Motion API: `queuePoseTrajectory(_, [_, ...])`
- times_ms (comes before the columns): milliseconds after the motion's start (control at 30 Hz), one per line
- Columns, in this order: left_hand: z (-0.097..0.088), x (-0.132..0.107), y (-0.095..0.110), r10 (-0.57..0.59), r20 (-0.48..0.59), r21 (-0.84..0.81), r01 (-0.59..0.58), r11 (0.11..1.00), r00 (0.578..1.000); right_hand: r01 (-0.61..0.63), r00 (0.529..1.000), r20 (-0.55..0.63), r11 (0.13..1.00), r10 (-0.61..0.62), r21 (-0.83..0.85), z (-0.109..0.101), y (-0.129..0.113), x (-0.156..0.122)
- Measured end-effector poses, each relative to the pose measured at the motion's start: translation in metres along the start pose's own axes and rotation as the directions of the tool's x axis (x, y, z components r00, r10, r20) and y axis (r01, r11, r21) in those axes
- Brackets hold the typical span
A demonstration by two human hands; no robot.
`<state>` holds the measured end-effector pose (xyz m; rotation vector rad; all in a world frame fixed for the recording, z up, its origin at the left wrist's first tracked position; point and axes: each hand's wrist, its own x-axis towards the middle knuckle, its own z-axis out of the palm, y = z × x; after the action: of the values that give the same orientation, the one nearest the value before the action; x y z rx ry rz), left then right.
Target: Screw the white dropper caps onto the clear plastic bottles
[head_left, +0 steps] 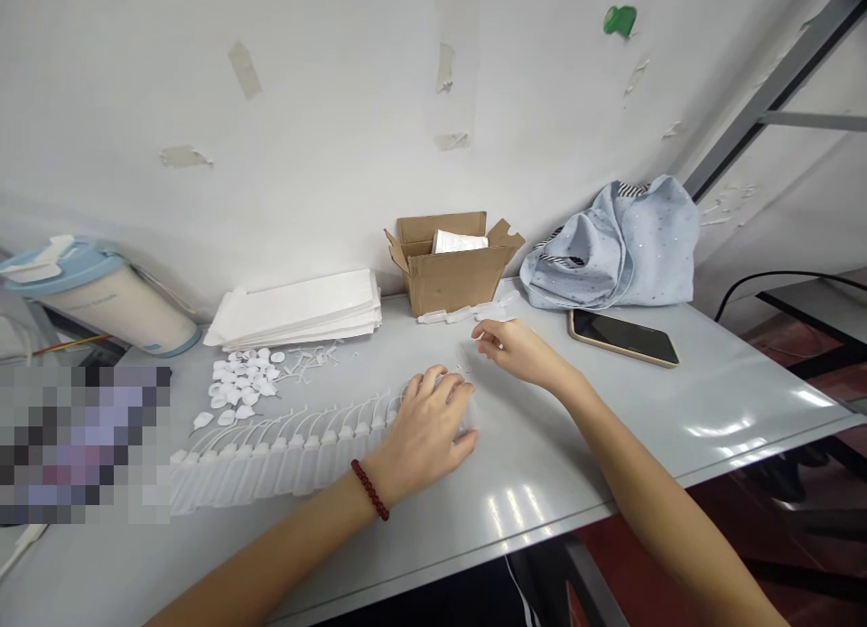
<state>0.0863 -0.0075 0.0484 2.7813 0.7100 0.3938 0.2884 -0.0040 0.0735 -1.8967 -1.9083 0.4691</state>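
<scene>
Phone point(623, 338), box point(451, 284) — nr R hand point(520, 349)

Row of tubes point(275, 472) near left on table point(542, 437), caps point(234, 388) behind, papers point(298, 309) farther back, cup point(132, 309) far left, box point(451, 282) far middle, phone point(621, 338) before bag point(640, 252) far right

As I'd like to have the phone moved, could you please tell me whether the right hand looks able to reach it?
Probably yes: the phone lies uncovered on the table, and nothing visible stands between it and the right hand.
</scene>
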Motion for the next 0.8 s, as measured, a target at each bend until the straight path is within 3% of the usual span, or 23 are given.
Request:
queuePoseTrajectory(167, [-0.004, -0.005, 0.0, 0.03, -0.028, 0.001, -0.03, 1.0, 0.999, 0.005, 1.0, -0.009, 1.0, -0.006, -0.024, 0.0, 0.002, 0.0])
queuePoseTrajectory(333, [-0.024, -0.016, -0.012, -0.003, -0.112, 0.011, 0.004, 1.0, 0.994, -0.019, 0.999, -0.031, 0.998, 0.018, -0.059, -0.002, 0.008, 0.002])
queuePoseTrajectory(467, [-0.054, -0.032, -0.058, -0.193, -0.251, 0.012, 0.202, 0.979, 0.949, -0.079, 0.995, -0.072, 0.991, 0.071, -0.111, -0.008, 0.014, 0.003])
queuePoseTrajectory(633, [-0.086, -0.066, -0.135, -0.482, -0.297, 0.072, 0.523, 0.849, 0.824, -0.118, 0.987, -0.13, 0.975, 0.094, -0.186, -0.013, 0.025, 0.005])
queuePoseTrajectory(733, [-0.089, -0.081, -0.157, -0.538, -0.288, 0.042, 0.572, 0.819, 0.792, -0.132, 0.984, -0.148, 0.959, 0.097, -0.25, -0.014, 0.035, 0.006])
queuePoseTrajectory(800, [-0.086, -0.086, -0.16, -0.536, -0.275, 0.03, 0.564, 0.825, 0.798, -0.144, 0.985, -0.131, 0.95, 0.112, -0.275, -0.015, 0.041, 0.007])
